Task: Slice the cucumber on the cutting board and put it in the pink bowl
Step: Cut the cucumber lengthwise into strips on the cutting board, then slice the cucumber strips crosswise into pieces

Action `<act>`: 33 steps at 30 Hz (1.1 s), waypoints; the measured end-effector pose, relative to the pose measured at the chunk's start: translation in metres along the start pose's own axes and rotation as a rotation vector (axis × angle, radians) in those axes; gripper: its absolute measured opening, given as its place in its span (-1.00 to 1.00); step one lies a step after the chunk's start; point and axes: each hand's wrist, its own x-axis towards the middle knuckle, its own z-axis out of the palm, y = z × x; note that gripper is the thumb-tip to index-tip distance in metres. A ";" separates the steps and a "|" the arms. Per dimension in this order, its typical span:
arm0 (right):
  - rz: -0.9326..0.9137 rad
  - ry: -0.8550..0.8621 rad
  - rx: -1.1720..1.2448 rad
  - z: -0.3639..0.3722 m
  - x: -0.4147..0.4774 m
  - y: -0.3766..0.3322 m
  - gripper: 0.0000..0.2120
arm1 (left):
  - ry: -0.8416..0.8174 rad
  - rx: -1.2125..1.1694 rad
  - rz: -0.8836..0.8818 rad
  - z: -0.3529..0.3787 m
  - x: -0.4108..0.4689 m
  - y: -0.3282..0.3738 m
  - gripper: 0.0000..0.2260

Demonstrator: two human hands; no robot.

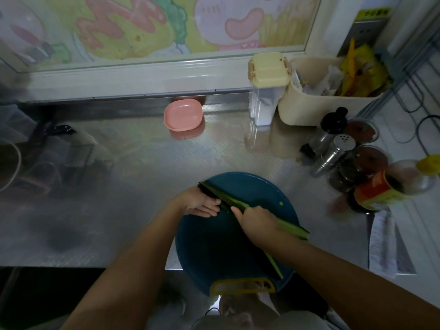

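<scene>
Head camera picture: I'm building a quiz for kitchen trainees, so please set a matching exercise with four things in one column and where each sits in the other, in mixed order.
Things
1. pink bowl
2. cucumber
3. cutting board
4. metal shaker

Places
A. lying across the blue board
B. at the counter's near edge, yellow handle toward the person
C. at the back of the counter, by the wall
D. among the jars at the right

Pairs: 1-C; 2-A; 3-B; 4-D

Cucumber (232,200) diagonal across blue cutting board (214,246), pink bowl (183,114) beyond
</scene>
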 end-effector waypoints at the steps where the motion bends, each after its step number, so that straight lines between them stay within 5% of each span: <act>1: -0.008 0.018 -0.025 0.005 -0.004 0.006 -0.48 | 0.013 -0.009 -0.012 0.001 0.001 -0.001 -0.93; 4: 0.001 0.051 -0.017 0.012 -0.023 0.019 -0.64 | 0.055 -0.028 -0.047 0.004 0.003 -0.003 -0.93; 11: 0.115 -0.054 0.155 0.022 -0.043 0.043 -0.33 | 0.109 -0.103 -0.094 0.016 -0.004 -0.002 -0.83; 14: 0.089 -0.020 0.158 0.027 -0.043 0.046 -0.64 | 0.138 -0.177 -0.104 0.025 -0.009 -0.006 -0.88; 18: -0.008 0.125 0.092 0.016 -0.031 0.029 -0.41 | 0.182 -0.277 -0.088 0.033 -0.013 -0.013 -0.91; 33: -0.117 0.052 0.456 -0.008 0.014 -0.001 -0.37 | 0.292 -0.457 -0.020 0.053 -0.018 -0.020 -0.84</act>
